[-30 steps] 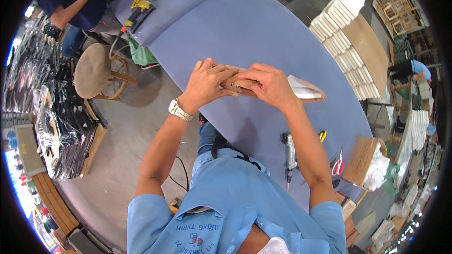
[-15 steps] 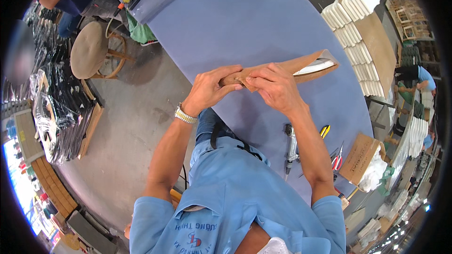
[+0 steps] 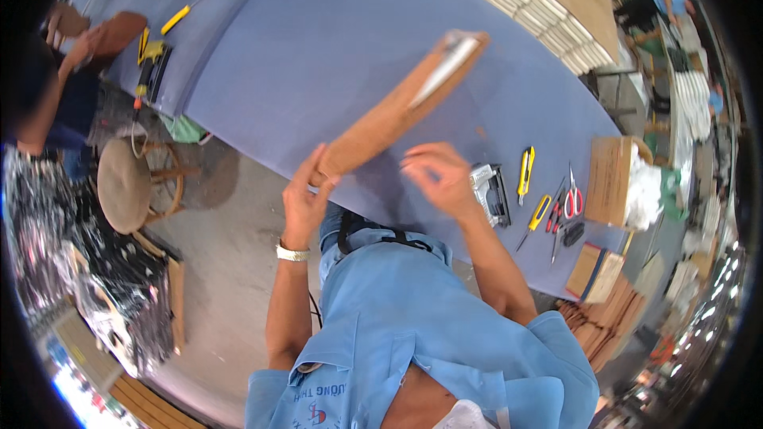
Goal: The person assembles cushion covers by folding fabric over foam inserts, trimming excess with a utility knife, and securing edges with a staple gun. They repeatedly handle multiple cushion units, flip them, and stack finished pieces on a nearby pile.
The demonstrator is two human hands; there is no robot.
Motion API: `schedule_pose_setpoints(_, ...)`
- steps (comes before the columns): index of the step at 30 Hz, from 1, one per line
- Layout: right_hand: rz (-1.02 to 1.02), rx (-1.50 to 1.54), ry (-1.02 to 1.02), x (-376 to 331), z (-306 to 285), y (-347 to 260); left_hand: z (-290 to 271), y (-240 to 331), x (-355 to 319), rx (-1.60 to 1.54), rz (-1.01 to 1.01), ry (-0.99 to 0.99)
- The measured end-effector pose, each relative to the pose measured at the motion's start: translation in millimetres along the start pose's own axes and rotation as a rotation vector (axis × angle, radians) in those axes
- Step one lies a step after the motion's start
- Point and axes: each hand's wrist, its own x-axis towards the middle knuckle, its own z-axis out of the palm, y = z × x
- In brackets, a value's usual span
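My left hand (image 3: 306, 200) grips the near end of a long flat brown sleeve (image 3: 389, 119) that lies slanted over the blue-covered table (image 3: 318, 40). A white strip (image 3: 443, 70) shows at the sleeve's far end. My right hand (image 3: 439, 176) hovers just to the right of the sleeve's near end, fingers apart and curled, holding nothing. A grey staple gun (image 3: 490, 191) sits on the table right beside that hand.
Yellow utility knives (image 3: 525, 171), red-handled scissors (image 3: 572, 199) and a cardboard box (image 3: 610, 181) lie at the right. Stacked white boards (image 3: 524, 0) stand at the far edge. Another person (image 3: 63, 87) sits at the left near a stool (image 3: 127, 183).
My right hand has let go of the sleeve and drawn back to the right. The sleeve has swung out longer across the table, held by my left hand alone.
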Motion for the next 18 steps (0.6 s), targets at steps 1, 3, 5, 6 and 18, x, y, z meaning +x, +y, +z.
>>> schedule_pose_setpoints(1,0.164,-0.070,0.115,-18.2,-12.6,18.8,-4.6,0.3,12.0,-0.008,-0.005,-0.014)
schedule_pose_setpoints(3,0.390,-0.357,0.232,-71.4,-30.3,66.1,-18.4,6.5,49.7,-0.007,-0.016,-0.038)
schedule_pose_setpoints(5,0.535,-0.551,0.168,-126.1,-36.2,93.6,-28.3,-2.4,73.2,0.024,0.034,-0.052)
schedule_pose_setpoints(6,0.624,-0.515,0.102,-144.9,-34.9,95.9,-33.2,-6.7,79.0,0.080,0.035,-0.055)
schedule_pose_setpoints(18,0.609,-0.638,0.555,-178.2,-43.7,149.4,23.2,-107.7,-8.0,0.037,-0.409,-0.020)
